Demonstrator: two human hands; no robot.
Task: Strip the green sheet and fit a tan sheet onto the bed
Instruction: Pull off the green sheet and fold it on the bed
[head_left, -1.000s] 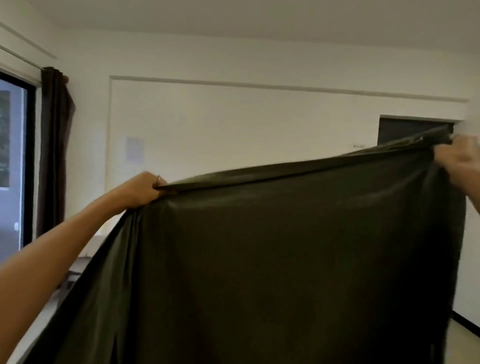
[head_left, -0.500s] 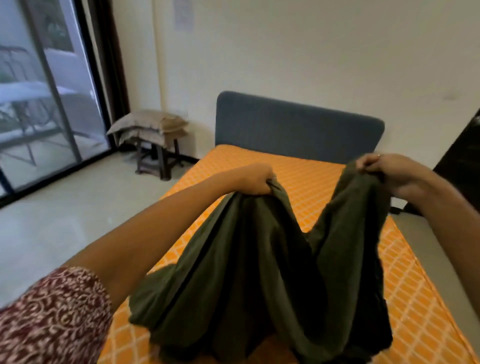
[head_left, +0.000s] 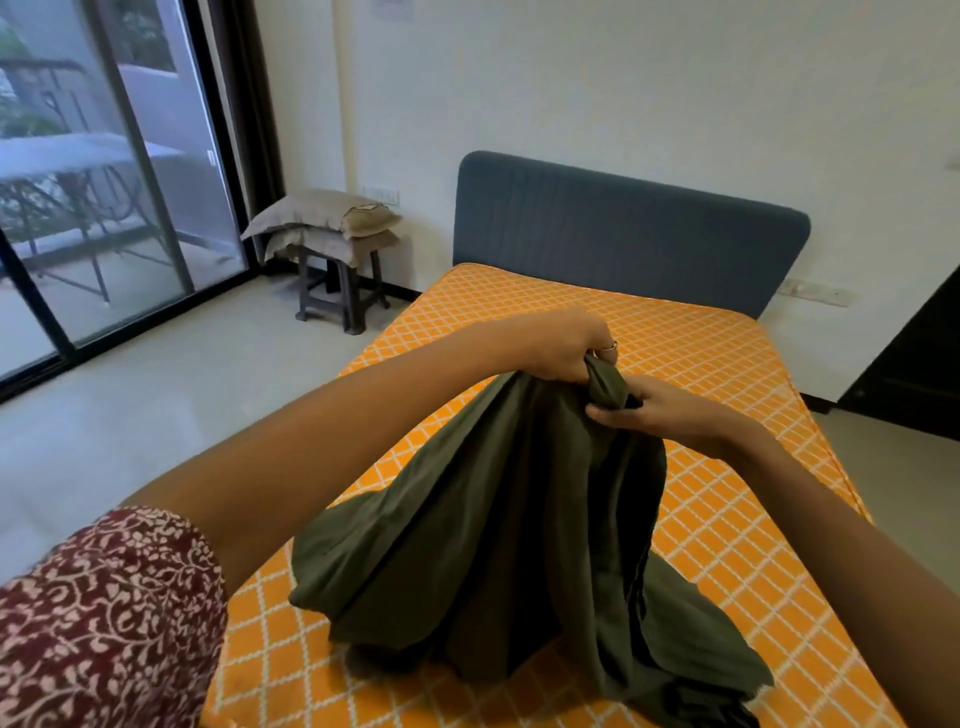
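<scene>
Green sheet (head_left: 498, 525) bunched and hanging at centre of the frame, lower folds resting on the bare orange mattress (head_left: 727, 519) of the bed. Left hand (head_left: 566, 345) gripping the gathered top, fingers curled tight around the cloth. Right hand (head_left: 657, 410) just beside it, lower right, fingers closed on the same bunch. Grey headboard (head_left: 623, 228) at upper centre. Pillows (head_left: 327, 218) stacked on a stool (head_left: 340, 291) at centre left, beside the glass door (head_left: 104, 182).

green sheet (head_left: 498, 519) cut off below | hides right hand's fingers (head_left: 613, 410)
</scene>
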